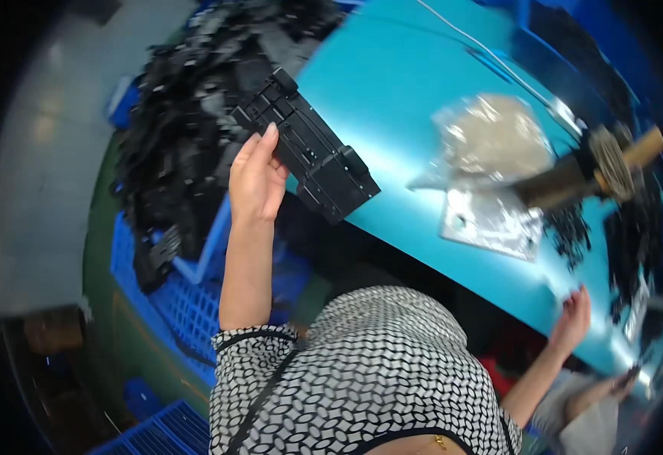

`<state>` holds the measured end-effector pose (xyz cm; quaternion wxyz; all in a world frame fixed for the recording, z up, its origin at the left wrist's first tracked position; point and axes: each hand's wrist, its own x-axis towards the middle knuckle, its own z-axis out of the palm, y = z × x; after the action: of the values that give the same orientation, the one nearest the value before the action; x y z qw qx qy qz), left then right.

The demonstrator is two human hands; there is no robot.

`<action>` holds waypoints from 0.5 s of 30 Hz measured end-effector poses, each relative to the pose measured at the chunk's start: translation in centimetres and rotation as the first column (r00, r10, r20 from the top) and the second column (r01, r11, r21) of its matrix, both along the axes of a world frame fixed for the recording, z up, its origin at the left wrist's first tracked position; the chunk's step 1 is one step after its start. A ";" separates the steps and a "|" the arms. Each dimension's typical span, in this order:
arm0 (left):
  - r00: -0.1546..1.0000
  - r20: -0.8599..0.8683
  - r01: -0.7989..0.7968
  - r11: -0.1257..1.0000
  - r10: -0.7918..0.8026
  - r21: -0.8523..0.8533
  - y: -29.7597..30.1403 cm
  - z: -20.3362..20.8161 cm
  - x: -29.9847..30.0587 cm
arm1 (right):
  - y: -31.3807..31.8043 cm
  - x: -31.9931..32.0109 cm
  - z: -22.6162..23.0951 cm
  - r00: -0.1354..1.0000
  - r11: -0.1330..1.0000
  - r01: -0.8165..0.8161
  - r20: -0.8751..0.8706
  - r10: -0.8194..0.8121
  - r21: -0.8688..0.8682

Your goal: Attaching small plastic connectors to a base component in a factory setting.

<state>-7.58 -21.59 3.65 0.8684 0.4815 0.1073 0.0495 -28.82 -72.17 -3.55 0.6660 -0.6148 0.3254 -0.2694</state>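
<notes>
My left hand grips a long black moulded plastic part by one edge, thumb on top. This part has raised block-like bumps along its sides and small holes. It is held up over the left edge of the turquoise table. Over at the right, my right hand is above the table's near edge, by a pile of small black pieces. Motion smears its fingers, so I cannot see whether they hold anything.
A large heap of black plastic parts fills blue crates on the left. On the table lie a clear plastic bag, a white block and a wooden-handled tool. Another person's hand shows at lower right.
</notes>
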 end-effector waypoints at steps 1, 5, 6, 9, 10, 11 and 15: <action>0.998 -0.037 0.044 0.999 -0.044 -0.014 -2.5 -0.2 -0.7 | 3.3 0.4 1.0 0.999 0.999 -0.036 -0.002 0.036 -0.021; 0.969 -0.101 0.214 0.971 -0.224 -0.105 -7.4 -3.1 -2.6 | 14.9 3.0 4.2 0.882 0.893 -0.441 -0.141 0.449 0.090; 0.966 -0.118 0.212 0.967 -0.229 -0.139 -8.6 -3.2 -3.2 | 16.6 3.3 4.5 0.845 0.847 -0.508 -0.105 0.525 0.156; 0.962 -0.151 0.190 0.956 -0.227 -0.222 -12.7 -3.6 -4.5 | 18.5 4.0 2.2 0.762 0.704 -0.638 0.125 0.635 0.313; 0.953 -0.156 0.212 0.942 -0.258 -0.261 -13.8 -3.8 -5.2 | 19.0 4.0 2.3 0.775 0.672 -0.612 0.147 0.615 0.416; 0.940 -0.116 0.272 0.909 -0.322 -0.315 -14.1 -4.5 -5.9 | 19.6 4.0 2.4 0.799 0.661 -0.577 0.164 0.578 0.480; 0.827 0.073 0.520 0.711 -0.557 -0.474 -13.6 -5.9 -7.8 | 18.6 3.7 2.2 0.801 0.758 -0.566 -0.003 0.599 0.326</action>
<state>-15.42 -35.17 -2.30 0.9306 0.2658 0.0038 -0.2517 -25.17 -53.53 -1.30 0.7858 -0.5870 0.1910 0.0389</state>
